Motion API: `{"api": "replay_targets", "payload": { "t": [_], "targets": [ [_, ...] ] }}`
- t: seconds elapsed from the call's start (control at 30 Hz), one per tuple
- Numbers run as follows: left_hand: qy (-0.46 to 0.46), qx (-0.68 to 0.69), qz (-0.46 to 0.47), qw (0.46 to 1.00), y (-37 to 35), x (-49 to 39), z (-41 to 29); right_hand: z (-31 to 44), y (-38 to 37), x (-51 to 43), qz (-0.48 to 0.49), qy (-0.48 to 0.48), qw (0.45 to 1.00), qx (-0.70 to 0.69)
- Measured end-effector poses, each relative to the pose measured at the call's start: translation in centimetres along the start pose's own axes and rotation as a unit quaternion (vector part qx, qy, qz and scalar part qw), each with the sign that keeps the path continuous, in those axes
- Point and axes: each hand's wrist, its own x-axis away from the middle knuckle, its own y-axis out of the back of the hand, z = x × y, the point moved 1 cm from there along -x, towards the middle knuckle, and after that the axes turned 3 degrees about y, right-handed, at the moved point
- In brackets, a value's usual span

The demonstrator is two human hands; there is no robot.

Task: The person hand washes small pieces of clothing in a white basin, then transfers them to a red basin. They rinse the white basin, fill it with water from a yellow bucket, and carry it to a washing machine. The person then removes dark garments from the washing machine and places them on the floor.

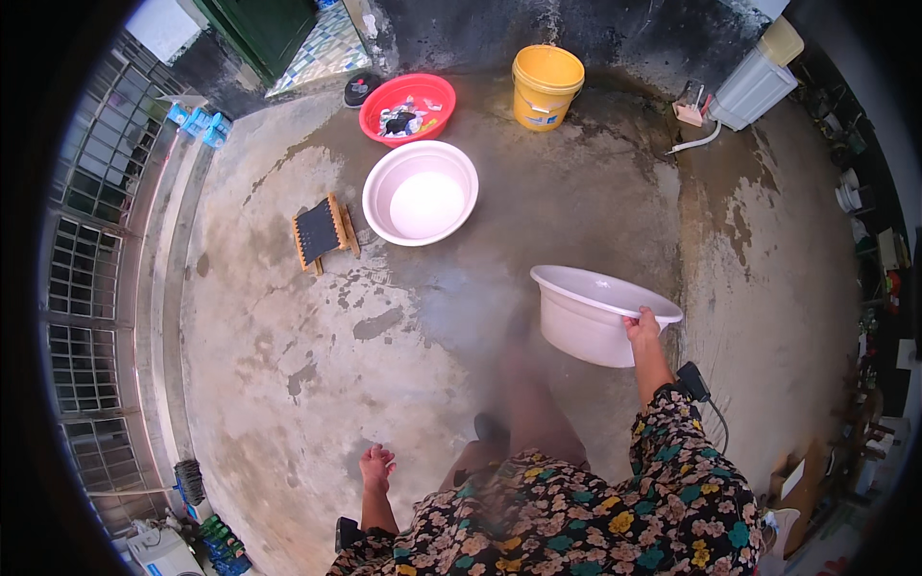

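Note:
My right hand (pixel 643 327) grips the rim of a pale pink plastic basin (pixel 583 327), which hangs tilted at my right side with its opening facing away from me. My left hand (pixel 377 468) hangs low on the other side, its fingers loosely curled and holding nothing. A second pale basin (pixel 421 151) sits on the concrete floor ahead of me, and it looks bare inside. Just behind it a red plastic basin (pixel 371 129) holds several pieces of cloth (pixel 403 122).
A low wooden stool (pixel 318 229) with a dark woven seat stands left of the basins. At the back wall is a yellow bucket (pixel 540 108). A grey bin-like container (pixel 753 86) with a white hose (pixel 697 141) stands far right. A mop (pixel 189 482) lies at lower left.

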Motion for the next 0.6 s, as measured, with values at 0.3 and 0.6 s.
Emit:
{"api": "replay_targets", "payload": {
  "t": [0.3,0.6],
  "targets": [
    [0.065,-0.218,0.016,0.974,-7.1,1.4,-10.7,-8.6,-24.8,-8.5,0.047,-0.059,0.997,-0.02],
    [0.115,-0.331,-0.041,0.936,-6.2,0.2,-15.9,-24.3,-20.8,-12.2,0.056,-0.23,0.971,-0.007]
  ]
}}
